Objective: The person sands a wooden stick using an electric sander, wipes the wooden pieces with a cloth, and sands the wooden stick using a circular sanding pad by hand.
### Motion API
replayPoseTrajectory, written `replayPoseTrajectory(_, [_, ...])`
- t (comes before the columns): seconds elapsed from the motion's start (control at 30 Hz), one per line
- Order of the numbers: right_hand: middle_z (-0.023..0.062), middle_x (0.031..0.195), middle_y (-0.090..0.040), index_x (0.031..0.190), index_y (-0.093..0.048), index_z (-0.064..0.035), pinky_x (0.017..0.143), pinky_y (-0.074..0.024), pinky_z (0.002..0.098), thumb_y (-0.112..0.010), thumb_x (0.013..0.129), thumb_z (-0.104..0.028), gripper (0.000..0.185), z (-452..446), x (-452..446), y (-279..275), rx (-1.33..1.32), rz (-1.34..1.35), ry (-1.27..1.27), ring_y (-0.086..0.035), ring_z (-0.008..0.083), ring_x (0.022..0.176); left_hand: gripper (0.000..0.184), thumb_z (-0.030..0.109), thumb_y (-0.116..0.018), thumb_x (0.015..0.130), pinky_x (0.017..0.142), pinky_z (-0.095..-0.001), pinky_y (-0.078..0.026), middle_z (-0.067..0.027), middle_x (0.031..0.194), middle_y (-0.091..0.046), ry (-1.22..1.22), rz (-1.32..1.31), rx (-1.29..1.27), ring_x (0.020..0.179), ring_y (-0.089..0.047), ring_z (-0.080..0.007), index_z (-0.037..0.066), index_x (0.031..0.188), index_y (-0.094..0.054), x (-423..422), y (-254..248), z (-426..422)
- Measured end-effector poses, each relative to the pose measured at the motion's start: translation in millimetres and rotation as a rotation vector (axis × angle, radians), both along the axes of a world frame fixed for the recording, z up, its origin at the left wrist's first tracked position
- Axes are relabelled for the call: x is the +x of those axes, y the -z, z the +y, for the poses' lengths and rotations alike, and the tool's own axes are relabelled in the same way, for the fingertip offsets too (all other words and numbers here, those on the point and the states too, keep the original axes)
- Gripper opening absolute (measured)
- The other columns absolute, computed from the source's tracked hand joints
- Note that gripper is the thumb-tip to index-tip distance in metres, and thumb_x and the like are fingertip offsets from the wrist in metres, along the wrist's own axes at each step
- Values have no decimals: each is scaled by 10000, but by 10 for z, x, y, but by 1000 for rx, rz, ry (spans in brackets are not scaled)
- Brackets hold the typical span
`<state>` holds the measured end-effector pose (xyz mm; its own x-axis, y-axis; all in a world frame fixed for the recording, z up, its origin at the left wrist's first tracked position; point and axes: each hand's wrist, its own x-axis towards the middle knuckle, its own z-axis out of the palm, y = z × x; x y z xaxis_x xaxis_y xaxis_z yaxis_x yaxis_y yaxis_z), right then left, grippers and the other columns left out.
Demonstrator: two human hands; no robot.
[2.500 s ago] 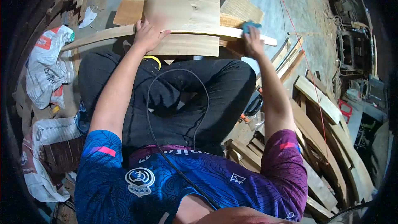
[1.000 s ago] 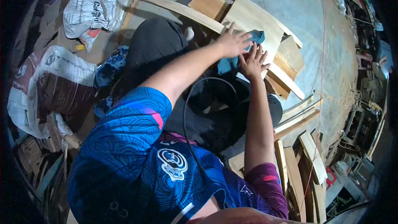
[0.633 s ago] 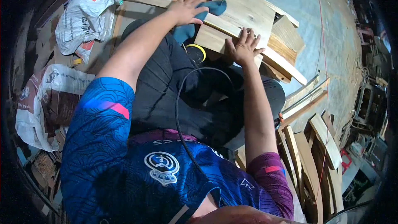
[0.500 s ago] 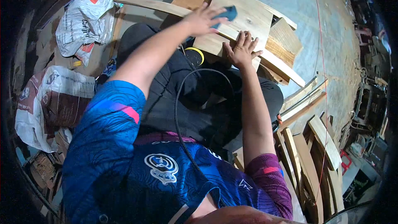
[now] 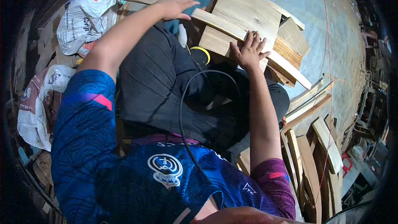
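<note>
My left hand [image 5: 176,7] lies over a long, narrow wooden strip [image 5: 219,23], its fingers stretched out. Under and beside the fingers is a blue-green sheet [image 5: 202,1], sandpaper or cloth, I cannot tell which; it moves along with the hand. Pressing flat on the strip further right is my right hand [image 5: 251,52], fingers spread, nothing in its grip. The strip rests across a wide pale wooden board [image 5: 248,6]. More wood pieces lie beneath, among them a brown-grained block [image 5: 290,43].
A yellow-rimmed round item [image 5: 200,55] sits by my legs. A black cable [image 5: 180,112] loops over my lap. White sacks [image 5: 89,20] stand at left. Cut wood pieces [image 5: 309,170] lie at lower right. A thin red line [image 5: 328,79] hangs at right.
My left hand has slid left along the strip with the blue-green sheet. My right hand stays pressed on the wood. The whole view has shifted slightly.
</note>
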<state>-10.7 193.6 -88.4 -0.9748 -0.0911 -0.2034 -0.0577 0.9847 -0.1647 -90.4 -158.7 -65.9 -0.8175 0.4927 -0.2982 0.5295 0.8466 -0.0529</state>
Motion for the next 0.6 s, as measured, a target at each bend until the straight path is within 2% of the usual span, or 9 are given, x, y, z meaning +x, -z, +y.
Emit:
replayPoseTrajectory(0.17, [194, 1646, -46, 1576, -191, -143, 1059, 73, 773, -437, 873, -775, 977, -25, -6, 17, 44, 5, 11, 108, 466, 1494, 732, 584, -496, 945, 1130, -657, -242, -116, 1568, -342, -23, 19, 3, 1453, -335, -293, 265, 1550, -232, 2, 104, 62])
replayPoseTrajectory(0.27, [171, 1646, -87, 1571, -209, -128, 1077, 63, 758, -465, 860, -764, 988, -8, -25, 135, 20, 53, 30, 75, 448, 1503, 664, 557, -448, 983, 1183, -617, -146, -136, 1554, -362, -78, 13, 139, 1443, -347, -309, 201, 1529, -322, 89, 117, 515])
replayPoseTrajectory(0.3, [166, 1647, -86, 1569, -213, -130, 1080, 61, 756, -479, 856, -758, 987, -33, -22, 94, 23, 45, 39, 70, 448, 1504, 679, 565, -440, 983, 1192, -615, -121, -181, 1550, -353, -79, -61, 158, 1450, -327, -335, 184, 1533, -323, 163, -74, 726])
replayPoseTrajectory(0.33, [213, 1635, -93, 1567, -209, -147, 1061, 93, 768, -474, 844, -771, 991, -17, -25, 103, -27, 42, 26, 80, 475, 1494, 690, 575, -424, 985, 1200, -604, -107, -225, 1529, -354, -82, -71, 100, 1451, -315, -352, 181, 1540, -307, 162, -88, 929])
replayPoseTrajectory(0.37, [210, 1635, -90, 1568, -210, -158, 1063, 92, 765, -479, 846, -770, 984, -4, -23, 126, -14, 56, 19, 80, 469, 1497, 724, 613, -433, 965, 1178, -655, -111, -250, 1498, -368, -145, -45, 126, 1431, -338, -369, 195, 1542, -303, 172, -54, 1057])
replayPoseTrajectory(0.5, [186, 1640, -80, 1562, -220, -180, 1052, 94, 773, -485, 850, -774, 965, 11, -23, 94, -29, 32, 14, 92, 466, 1495, 826, 671, -552, 867, 1096, -748, -202, -178, 1449, -431, -57, -56, 173, 1389, -388, -375, 228, 1524, -318, 97, 37, 717])
replayPoseTrajectory(0.53, [186, 1640, -80, 1562, -220, -180, 1052, 94, 773, -485, 850, -774, 965, 9, -19, 85, -30, 32, 15, 92, 466, 1495, 837, 645, -612, 840, 1047, -745, -282, -145, 1407, -481, -29, -92, 170, 1382, -403, -361, 248, 1515, -317, 33, 7, 530])
replayPoseTrajectory(0.57, [182, 1641, -80, 1561, -222, -178, 1050, 99, 772, -483, 850, -776, 965, 15, -12, 75, -43, 36, 10, 96, 465, 1495, 842, 625, -656, 812, 1020, -673, -370, -137, 1376, -517, 30, -42, 172, 1351, -450, -333, 239, 1492, -345, -78, 165, 262])
replayPoseTrajectory(0.6, [178, 1642, -81, 1561, -224, -177, 1049, 103, 772, -482, 851, -779, 966, 15, -4, 77, -57, 40, 8, 99, 463, 1495, 843, 597, -699, 789, 998, -585, -433, -129, 1349, -541, -36, -45, 90, 1302, -502, -318, 204, 1466, -385, -5, -41, 70])
